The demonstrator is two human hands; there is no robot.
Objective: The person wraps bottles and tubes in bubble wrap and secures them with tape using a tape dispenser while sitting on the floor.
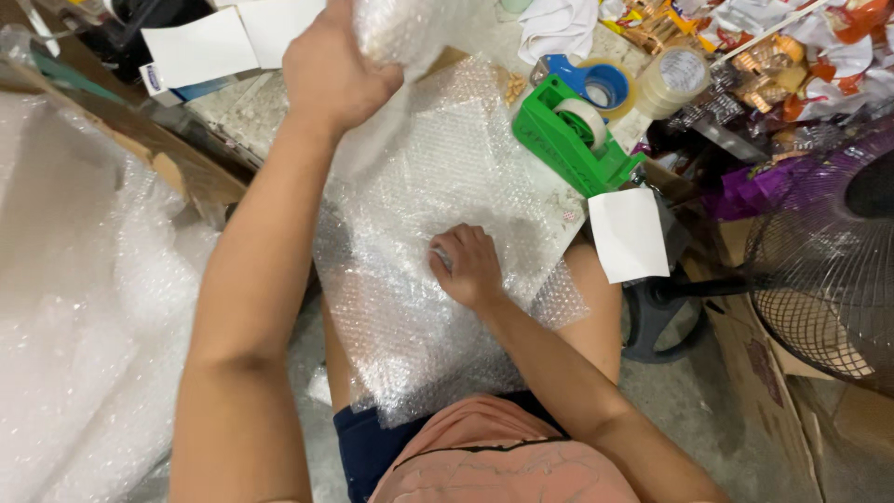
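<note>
Landmark: green tape dispenser (570,133), standing on the pale speckled surface (244,110). Left of the dispenser, a sheet of bubble wrap (438,205) covers most of the surface and hangs over its near edge onto the person's lap.

Left hand (328,74), up and left of the dispenser: grip clenched around a bundle wrapped in bubble wrap (396,28), raised above the far end of the sheet; the contents cannot be made out.

Right hand (468,265), below and left of the dispenser: fingers curled, pressing the sheet down near the surface edge; a fold of wrap looks pinched in the grip.

Just behind the dispenser: a blue tape holder (596,82) and a roll of clear tape (672,79). Below and right of it, a white paper slip (629,233) hangs off the surface edge. Far left of it, white cards (223,39) and, lower, a heap of bubble wrap (84,307) over a cardboard edge. Right of it: crumpled snack wrappers (801,56), a fan with a dark wire guard (829,270), and cardboard on the grey floor (680,410).
</note>
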